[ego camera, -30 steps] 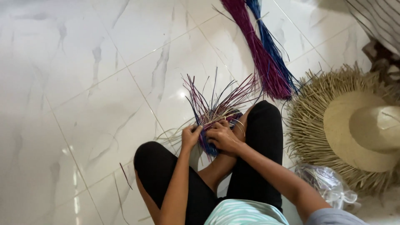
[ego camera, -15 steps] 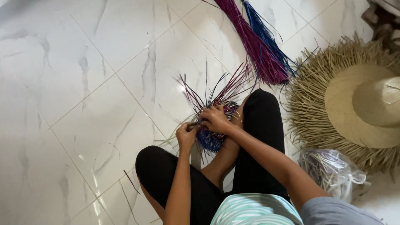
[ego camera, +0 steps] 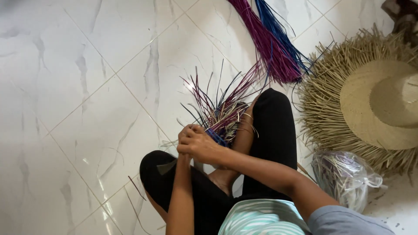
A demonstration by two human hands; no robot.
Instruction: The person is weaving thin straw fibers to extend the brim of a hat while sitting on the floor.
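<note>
Both hands are bunched right together now on the near-left edge of the small woven piece, the purple, blue and straw-coloured thing with loose strands sticking up and fanning away to the far side. A second ago they sat more side by side on it; now the right hand lies over the left hand and hides most of it. The right fingers are curled in tight, seemingly pinching a strand at the rim, but what exactly is in the pinch can't be made out. Left fingers are mostly covered, so I can't tell their grip. The piece has turned a bit and rests between the knees, against the black-clad right leg. My guess: a strand just got pulled snug. Dyed bundle, straw hat and plastic bag haven't been touched.
</note>
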